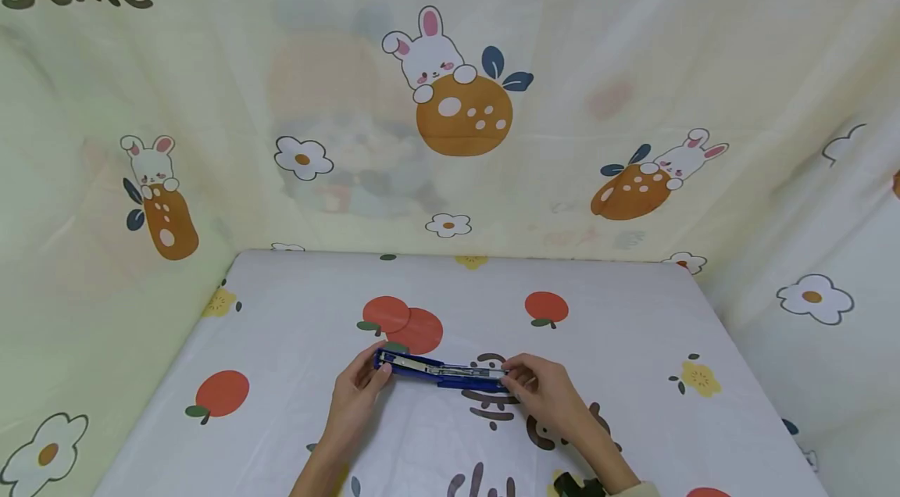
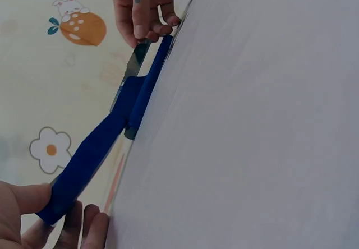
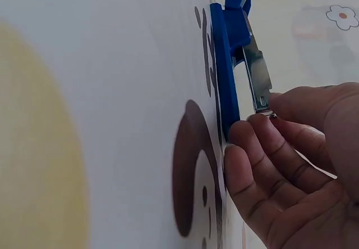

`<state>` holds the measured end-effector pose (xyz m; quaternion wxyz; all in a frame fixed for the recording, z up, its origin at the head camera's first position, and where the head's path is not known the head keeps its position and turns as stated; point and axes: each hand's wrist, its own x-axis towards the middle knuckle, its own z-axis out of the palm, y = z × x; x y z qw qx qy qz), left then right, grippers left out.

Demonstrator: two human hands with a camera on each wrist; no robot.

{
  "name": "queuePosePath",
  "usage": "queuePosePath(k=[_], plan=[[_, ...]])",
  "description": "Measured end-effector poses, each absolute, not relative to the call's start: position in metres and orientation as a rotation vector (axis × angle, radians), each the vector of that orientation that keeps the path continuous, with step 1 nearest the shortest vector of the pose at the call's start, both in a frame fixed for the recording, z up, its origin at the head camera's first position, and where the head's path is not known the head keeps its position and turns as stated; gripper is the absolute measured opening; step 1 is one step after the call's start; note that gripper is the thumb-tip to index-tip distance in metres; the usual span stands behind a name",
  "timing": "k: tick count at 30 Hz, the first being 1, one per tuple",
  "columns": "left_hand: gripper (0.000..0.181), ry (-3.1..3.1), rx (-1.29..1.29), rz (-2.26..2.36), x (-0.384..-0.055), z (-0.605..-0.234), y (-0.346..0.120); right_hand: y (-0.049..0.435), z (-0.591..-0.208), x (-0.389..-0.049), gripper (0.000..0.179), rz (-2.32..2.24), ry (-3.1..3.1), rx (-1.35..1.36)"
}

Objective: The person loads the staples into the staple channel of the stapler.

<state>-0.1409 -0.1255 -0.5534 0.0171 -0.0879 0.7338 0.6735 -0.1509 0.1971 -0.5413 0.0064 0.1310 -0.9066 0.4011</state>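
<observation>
A blue stapler (image 1: 469, 384) is swung wide open over the table, its top arm folded back to the left. My left hand (image 1: 356, 397) grips the end of that arm between thumb and fingers; the left wrist view shows the blue cover (image 2: 84, 158) between them. At the other end, my right hand (image 1: 551, 394) pinches the tip of the metal staple channel (image 3: 256, 78), thumb on one side and fingertips on the other. The blue base (image 3: 223, 64) lies along the tabletop beside the channel, with a gap between the two.
A white tablecloth (image 1: 295, 309) printed with fruit and flowers covers the table. Cream printed curtains (image 1: 548, 192) hang behind it and at both sides. A black object (image 1: 578, 485) shows near my right wrist at the bottom edge.
</observation>
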Motion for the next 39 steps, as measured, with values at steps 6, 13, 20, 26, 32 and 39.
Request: queuePosePath(k=[6, 13, 20, 26, 32, 39], plan=[[0.046, 2.269, -0.268, 2.121, -0.1407, -0.5532, -0.1251, 0.1992, -0.5418, -0.1507, 0.015, 1.312, -2.841, 0.413], [0.047, 2.276, -0.239, 2.136, -0.1383, -0.553, -0.1249, 0.2001, -0.5438, -0.1502, 0.017, 1.392, -2.842, 0.394], [0.047, 2.263, -0.262, 2.125, -0.1391, -0.5536, -0.1254, 0.1997, -0.5466, -0.1513, 0.019, 1.447, -2.85, 0.373], [0.048, 2.258, -0.28, 2.092, -0.1378, -0.5551, -0.1249, 0.1993, -0.5482, -0.152, 0.02, 1.458, -2.866, 0.35], [0.054, 2.262, -0.27, 2.073, -0.1363, -0.5567, -0.1257, 0.1986, -0.5491, -0.1515, 0.019, 1.454, -2.881, 0.318], [0.058, 2.264, -0.176, 2.101, -0.1379, -0.5564, -0.1267, 0.1975, -0.5469, -0.1535, 0.019, 1.445, -2.88, 0.316]])
